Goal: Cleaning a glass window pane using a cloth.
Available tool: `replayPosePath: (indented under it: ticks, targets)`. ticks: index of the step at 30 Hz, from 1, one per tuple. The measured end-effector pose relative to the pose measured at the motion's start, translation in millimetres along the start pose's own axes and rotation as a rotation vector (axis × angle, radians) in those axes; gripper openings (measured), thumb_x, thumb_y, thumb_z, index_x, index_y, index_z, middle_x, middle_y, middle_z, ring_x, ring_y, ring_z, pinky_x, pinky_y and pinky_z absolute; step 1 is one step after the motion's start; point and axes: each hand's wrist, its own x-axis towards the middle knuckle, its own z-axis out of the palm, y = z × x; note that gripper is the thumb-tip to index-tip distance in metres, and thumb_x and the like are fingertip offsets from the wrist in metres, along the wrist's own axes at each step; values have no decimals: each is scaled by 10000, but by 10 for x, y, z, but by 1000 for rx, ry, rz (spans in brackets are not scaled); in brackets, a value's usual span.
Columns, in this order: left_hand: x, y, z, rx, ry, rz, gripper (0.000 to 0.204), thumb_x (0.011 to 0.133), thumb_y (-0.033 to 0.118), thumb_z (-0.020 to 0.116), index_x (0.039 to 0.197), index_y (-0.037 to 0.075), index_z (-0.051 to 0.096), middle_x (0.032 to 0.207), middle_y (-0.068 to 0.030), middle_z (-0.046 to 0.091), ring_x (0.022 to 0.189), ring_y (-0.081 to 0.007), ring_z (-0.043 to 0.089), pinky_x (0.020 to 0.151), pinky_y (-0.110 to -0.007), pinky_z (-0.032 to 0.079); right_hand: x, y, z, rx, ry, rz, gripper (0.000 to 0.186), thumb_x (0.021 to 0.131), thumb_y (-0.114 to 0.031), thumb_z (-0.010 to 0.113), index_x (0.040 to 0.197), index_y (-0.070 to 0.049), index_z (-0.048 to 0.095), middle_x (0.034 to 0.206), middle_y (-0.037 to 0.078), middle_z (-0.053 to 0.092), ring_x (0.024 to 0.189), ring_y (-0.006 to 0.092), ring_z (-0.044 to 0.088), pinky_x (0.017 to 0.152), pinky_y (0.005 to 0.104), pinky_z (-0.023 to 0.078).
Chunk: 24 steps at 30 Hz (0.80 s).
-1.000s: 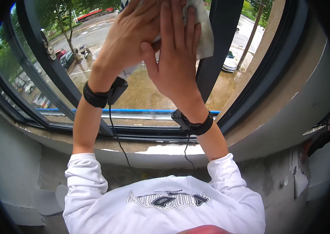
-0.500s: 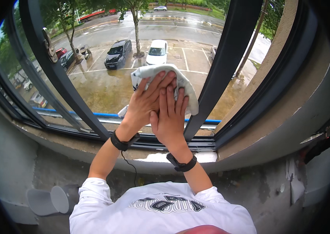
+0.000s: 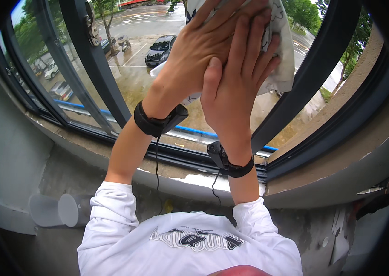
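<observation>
A white cloth (image 3: 284,64) with dark printed marks lies spread against the window pane (image 3: 132,92), high between two dark frame bars. My left hand (image 3: 203,53) presses flat on it, fingers stretched out and spread. Partly over the left hand's fingers lies my right hand (image 3: 238,80), also flat, its thumb against the back of the left. Its fingertips rest on the cloth's right part. Neither hand's fingers curl round the cloth. Some of the left fingertips are hidden or cut off by the top edge.
A dark window latch (image 3: 92,25) sits on the left frame bar (image 3: 100,69). Below runs the window track (image 3: 185,156) and a sill (image 3: 199,181) with white patches. Black devices (image 3: 150,122) with cables are strapped to both wrists. Grey-white round containers (image 3: 69,210) stand at lower left.
Both hands and the cloth have moved up and to the right across the pane, and my arms are stretched further. The hands stay flat on the cloth.
</observation>
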Motion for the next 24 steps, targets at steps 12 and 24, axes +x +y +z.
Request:
replayPosePath:
  ticks: [12, 24]
  targets:
    - [-1244, 333, 745, 311, -87, -90, 531, 884, 335, 486, 1371, 125, 481, 1562, -56, 267, 1457, -259, 199, 1179, -492, 117, -1269, -27, 276, 57, -227, 97, 616, 905, -290, 400, 1466, -41, 346, 1568, 161, 206, 1418, 504, 104, 1106, 649, 44]
    - [-1, -137, -38, -48, 226, -105, 658, 882, 258, 534, 1459, 18, 329, 1578, -154, 167, 1471, -335, 97, 1167, -518, 160, 371, -212, -180, 120, -62, -69, 569, 884, -181, 488, 1403, 33, 394, 1501, 198, 319, 1418, 426, 204, 1162, 533, 125]
